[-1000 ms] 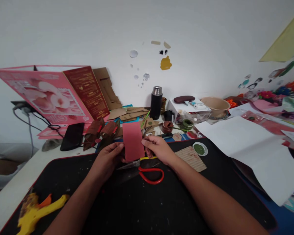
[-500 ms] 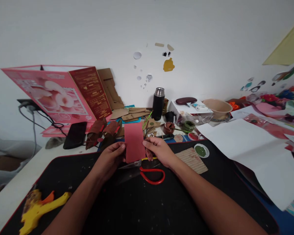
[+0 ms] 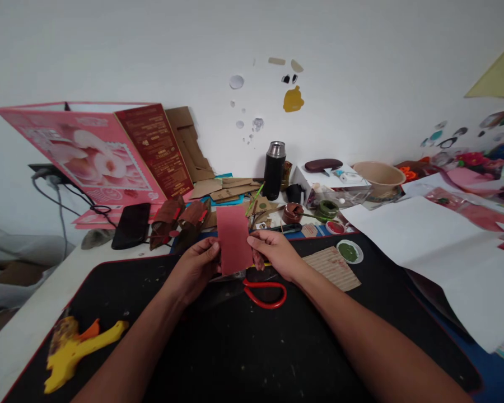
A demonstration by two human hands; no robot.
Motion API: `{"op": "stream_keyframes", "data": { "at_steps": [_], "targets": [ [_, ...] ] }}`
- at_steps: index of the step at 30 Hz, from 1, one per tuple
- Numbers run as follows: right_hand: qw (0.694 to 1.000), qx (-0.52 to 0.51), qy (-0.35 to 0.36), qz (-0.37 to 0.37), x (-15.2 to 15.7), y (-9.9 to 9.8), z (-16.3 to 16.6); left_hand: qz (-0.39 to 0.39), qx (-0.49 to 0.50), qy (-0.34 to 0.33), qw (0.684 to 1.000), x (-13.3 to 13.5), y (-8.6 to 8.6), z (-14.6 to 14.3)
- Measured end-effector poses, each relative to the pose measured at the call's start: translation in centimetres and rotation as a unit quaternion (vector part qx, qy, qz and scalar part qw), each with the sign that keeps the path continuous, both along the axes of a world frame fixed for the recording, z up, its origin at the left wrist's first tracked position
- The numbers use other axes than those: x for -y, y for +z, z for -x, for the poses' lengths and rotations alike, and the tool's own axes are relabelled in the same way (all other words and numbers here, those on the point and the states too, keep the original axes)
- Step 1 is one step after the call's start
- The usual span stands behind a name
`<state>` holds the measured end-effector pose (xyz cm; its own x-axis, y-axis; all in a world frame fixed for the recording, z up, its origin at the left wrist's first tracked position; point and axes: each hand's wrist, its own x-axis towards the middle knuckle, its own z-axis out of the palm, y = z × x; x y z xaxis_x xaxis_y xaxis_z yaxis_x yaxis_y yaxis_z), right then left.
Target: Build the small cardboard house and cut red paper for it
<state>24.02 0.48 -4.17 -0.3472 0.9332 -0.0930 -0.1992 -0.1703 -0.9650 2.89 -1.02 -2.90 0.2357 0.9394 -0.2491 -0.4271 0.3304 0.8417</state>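
A red rectangular piece of paper (image 3: 233,238) stands upright between my two hands over the black mat (image 3: 235,347). My left hand (image 3: 195,267) pinches its lower left edge with closed fingers. My right hand (image 3: 275,253) pinches its right edge the same way. Red-handled scissors (image 3: 264,291) lie on the mat just below the paper, their blades partly hidden by my left hand. A ribbed piece of cardboard (image 3: 331,267) lies to the right of my right hand.
A yellow glue gun (image 3: 73,350) lies at the mat's left front. Behind are a pink box (image 3: 88,154), a black phone (image 3: 131,225), brown cardboard shapes (image 3: 180,219), a black flask (image 3: 274,170), paint lids (image 3: 349,251), a bowl (image 3: 378,177) and white paper sheets (image 3: 437,252).
The view has shifted slightly. My hands and the red paper sit a little higher and further right in the picture; the grip on the paper is unchanged.
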Motion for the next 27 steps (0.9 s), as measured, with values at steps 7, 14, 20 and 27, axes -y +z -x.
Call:
{"op": "stream_keyframes", "data": {
  "at_steps": [7, 14, 20, 27],
  "targets": [
    [0.999, -0.001, -0.034, -0.009, 0.3, 0.4, 0.5, -0.009, 0.003, -0.011, 1.000, -0.1, 0.2, 0.4],
    [0.998, 0.000, -0.054, -0.024, 0.4, 0.7, 0.6, -0.051, -0.132, -0.026, 0.990, 0.1, 0.9, 0.4],
    [0.996, -0.005, -0.084, -0.039, 0.2, 1.0, 0.2, -0.122, -0.237, -0.025, 0.963, -0.3, 0.9, 1.0],
    [0.976, -0.089, -0.191, -0.047, -1.0, 2.4, -2.1, -0.253, -0.391, 0.062, 0.883, -0.2, 0.6, 0.9]
  ]
}}
